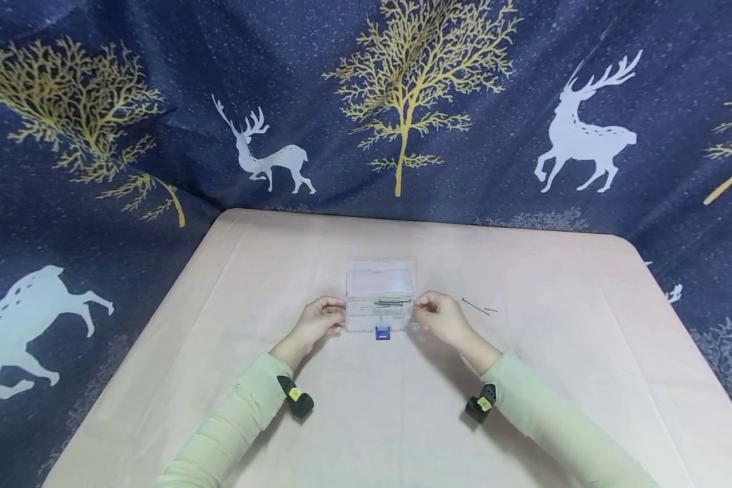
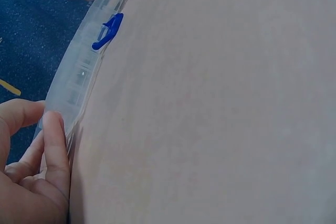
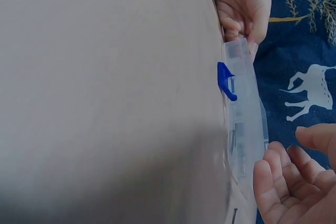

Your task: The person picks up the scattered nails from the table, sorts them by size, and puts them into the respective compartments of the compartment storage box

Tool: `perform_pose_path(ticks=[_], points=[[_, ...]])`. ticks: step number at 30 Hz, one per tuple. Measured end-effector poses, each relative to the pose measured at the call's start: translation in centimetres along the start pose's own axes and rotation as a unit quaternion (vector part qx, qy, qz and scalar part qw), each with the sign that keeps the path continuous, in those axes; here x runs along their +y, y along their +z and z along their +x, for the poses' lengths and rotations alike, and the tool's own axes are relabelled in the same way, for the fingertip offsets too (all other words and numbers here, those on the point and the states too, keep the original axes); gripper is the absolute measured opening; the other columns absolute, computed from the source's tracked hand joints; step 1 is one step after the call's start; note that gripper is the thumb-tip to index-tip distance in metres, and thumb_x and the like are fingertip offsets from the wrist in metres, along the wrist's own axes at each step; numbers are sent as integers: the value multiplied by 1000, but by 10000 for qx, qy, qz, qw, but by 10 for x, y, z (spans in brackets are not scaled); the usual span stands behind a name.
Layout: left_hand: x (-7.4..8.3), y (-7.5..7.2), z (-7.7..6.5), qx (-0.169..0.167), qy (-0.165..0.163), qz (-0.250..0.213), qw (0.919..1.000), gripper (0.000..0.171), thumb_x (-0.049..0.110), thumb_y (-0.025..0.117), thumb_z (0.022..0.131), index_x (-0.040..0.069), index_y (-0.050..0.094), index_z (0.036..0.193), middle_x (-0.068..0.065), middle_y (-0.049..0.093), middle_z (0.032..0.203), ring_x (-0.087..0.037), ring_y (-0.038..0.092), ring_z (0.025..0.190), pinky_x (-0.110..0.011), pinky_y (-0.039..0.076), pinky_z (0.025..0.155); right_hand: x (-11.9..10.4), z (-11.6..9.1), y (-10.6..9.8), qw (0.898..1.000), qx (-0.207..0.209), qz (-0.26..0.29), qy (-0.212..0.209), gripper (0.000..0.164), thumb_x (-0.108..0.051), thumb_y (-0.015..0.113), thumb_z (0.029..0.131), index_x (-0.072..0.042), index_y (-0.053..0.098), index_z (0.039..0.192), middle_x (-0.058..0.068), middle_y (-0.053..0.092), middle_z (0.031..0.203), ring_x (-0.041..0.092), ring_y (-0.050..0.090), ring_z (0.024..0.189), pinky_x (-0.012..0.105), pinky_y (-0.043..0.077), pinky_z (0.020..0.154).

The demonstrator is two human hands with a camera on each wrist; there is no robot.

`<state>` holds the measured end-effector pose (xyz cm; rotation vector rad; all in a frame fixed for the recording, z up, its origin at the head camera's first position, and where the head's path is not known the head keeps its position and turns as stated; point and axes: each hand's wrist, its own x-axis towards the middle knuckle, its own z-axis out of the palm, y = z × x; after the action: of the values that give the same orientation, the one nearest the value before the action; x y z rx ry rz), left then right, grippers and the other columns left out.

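A clear plastic storage box (image 1: 380, 280) lies on the table with its lid raised at the back and a blue clasp (image 1: 382, 333) at its front. Several long thin metal nails (image 1: 392, 302) lie in its rear part. At the box's left end, my left hand (image 1: 319, 321) grips the edge between thumb and fingers; the left wrist view shows this hand (image 2: 44, 177) close up. My right hand (image 1: 444, 317) is at the right end. In the right wrist view, its fingers (image 3: 278, 171) curve loosely beside the box, thumb apart, nothing between them.
Right of my right hand, a long nail (image 1: 476, 306) and a shorter one (image 1: 491, 310) lie on the pale pink tablecloth (image 1: 378, 420). Behind the table's far edge hangs a dark blue curtain (image 1: 341, 135) with deer and trees.
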<state>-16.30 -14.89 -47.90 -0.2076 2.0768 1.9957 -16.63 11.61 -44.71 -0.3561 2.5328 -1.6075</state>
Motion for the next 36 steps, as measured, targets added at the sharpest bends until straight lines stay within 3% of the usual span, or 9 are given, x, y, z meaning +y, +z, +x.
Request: perform_pose_path(ticks=[5,9,16,19,27,36], points=[[1,0,-2,-7,27,35,10000,35,-4,55,86,-11,50,120,-2,57,90,-6,56,69,-13,53,59,3,-4,-8,9999,-39,-161,-10,11,0,58,86,9,62,92,20,64,77,28,63,63,19,52,50],[1,0,-3,-21,39,72,10000,36,-4,55,86,-11,49,121,-3,57,91,-7,56,71,-13,54,59,2,-5,-15,9990,28,-444,-49,10,-1,59,85,7,63,90,18,66,79,25,63,66,19,52,57],[1,-1,-2,-60,22,74,10000,36,-2,55,88,-10,49,122,-4,58,93,-7,57,72,-15,54,60,1,-6,-28,9910,319,-1287,-184,7,-2,62,83,1,64,88,15,68,88,27,63,83,41,55,81],[1,-1,-3,-79,22,64,9999,37,-3,55,87,-11,49,122,-4,58,92,-8,57,72,-16,55,60,3,-8,-34,9880,352,-1484,-239,6,-1,61,82,1,64,87,16,68,88,31,63,85,45,56,81],[1,-1,-2,13,-14,84,10000,35,-3,54,87,-9,51,121,-3,58,90,-7,57,71,-13,53,59,9,-10,-51,9811,318,-1903,-118,10,-3,60,83,3,62,91,18,67,88,30,63,81,44,56,76],[2,-1,-2,6,23,70,10000,35,-4,54,87,-10,51,121,-3,58,90,-6,57,71,-13,53,59,23,-9,-64,9638,326,-2646,-67,19,-5,59,85,7,61,99,23,67,94,36,63,87,50,55,81]])
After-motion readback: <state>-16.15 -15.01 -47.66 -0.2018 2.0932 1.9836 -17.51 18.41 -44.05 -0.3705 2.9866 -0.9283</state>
